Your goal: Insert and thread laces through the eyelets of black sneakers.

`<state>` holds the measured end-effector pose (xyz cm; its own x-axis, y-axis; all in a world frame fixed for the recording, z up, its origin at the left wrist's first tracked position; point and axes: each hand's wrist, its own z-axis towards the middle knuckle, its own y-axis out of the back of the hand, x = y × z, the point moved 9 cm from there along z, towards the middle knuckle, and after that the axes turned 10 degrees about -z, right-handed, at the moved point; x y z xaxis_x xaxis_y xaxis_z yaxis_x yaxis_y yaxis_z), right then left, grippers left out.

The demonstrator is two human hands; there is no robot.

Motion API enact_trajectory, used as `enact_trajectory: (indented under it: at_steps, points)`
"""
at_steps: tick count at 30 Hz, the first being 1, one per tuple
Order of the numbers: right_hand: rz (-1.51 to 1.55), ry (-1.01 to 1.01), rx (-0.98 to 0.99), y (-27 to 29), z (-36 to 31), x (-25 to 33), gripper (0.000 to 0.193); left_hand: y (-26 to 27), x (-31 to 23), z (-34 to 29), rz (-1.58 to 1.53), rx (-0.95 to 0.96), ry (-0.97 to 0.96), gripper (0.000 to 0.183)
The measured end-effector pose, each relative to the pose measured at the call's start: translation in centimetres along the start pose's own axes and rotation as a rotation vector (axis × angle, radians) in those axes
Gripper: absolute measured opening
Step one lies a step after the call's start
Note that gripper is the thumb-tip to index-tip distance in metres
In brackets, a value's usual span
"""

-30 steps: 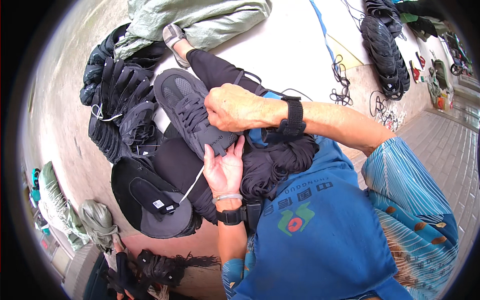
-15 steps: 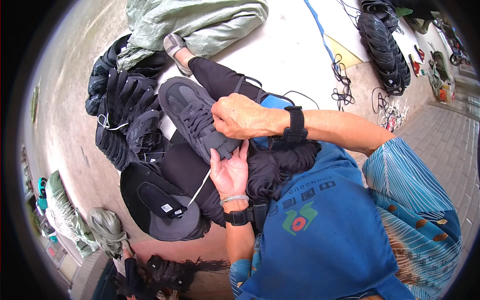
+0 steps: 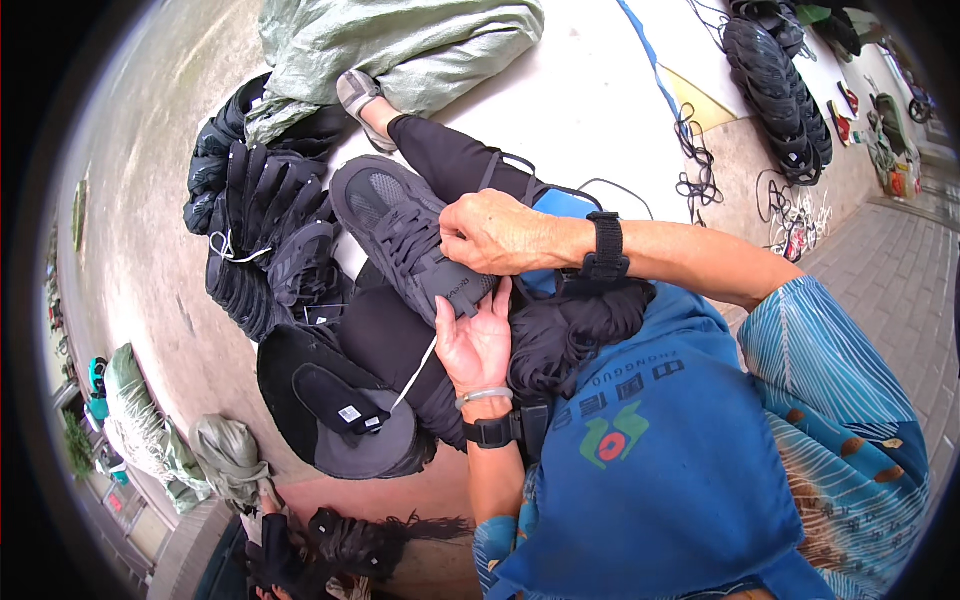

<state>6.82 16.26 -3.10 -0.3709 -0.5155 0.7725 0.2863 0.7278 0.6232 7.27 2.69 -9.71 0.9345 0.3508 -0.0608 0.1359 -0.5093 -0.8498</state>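
Observation:
A dark grey shoe upper with black lacing lies across my lap, its rounded toe pointing up and left. My left hand grips its tongue end from below, thumb on one side and fingers on the other. Over the lacing, my right hand is closed in a pinch at the upper's right edge; what lies between its fingertips is hidden. A thick bundle of black shoelaces rests on my lap beside my left hand. Near my left wrist runs a white string.
Stacked black shoe uppers lie to the left, below a pale green sack. Another black upper lies opened by my leg. More stacked uppers and loose black laces are at far right. Another person's hand shows lower left.
The whole view has shifted slightly, so everything sits a little further right. Both hands keep nearly the same hold on the shoe upper.

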Motion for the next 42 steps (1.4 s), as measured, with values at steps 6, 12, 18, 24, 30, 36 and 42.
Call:
enact_trajectory:
  at_steps: [6, 12, 18, 24, 30, 36, 42]
  points:
    - [-0.116, -0.041, 0.035, -0.4, 0.2, -0.3, 0.021, 0.5, 0.1, 0.3, -0.013, -0.011, 0.0, 0.052]
    - [-0.166, -0.005, 0.042, -0.5, 0.6, 0.0, 0.018, 0.3, 0.0, 0.1, 0.031, -0.007, -0.013, 0.051]
    - [-0.226, 0.023, 0.102, -0.3, 1.0, 1.6, 0.018, 0.9, 0.1, 0.1, -0.043, -0.035, 0.017, 0.054]
    - [-0.014, 0.011, -0.014, -0.4, 0.1, 0.5, 0.019, 0.5, 0.1, 0.3, -0.022, -0.013, 0.012, 0.06]
    - [-0.153, 0.123, -0.125, 0.4, -1.2, 1.2, 0.013, -0.2, 0.2, 0.0, 0.046, -0.002, -0.019, 0.061]
    - [-0.194, 0.259, -0.193, -0.1, -1.2, 2.8, 0.012, 0.4, 0.3, -0.2, -0.009, -0.015, 0.018, 0.059]
    - [-0.211, 0.3, -0.179, -0.2, -1.0, 3.7, 0.012, 0.2, 0.4, -0.1, -0.056, -0.007, 0.048, 0.055]
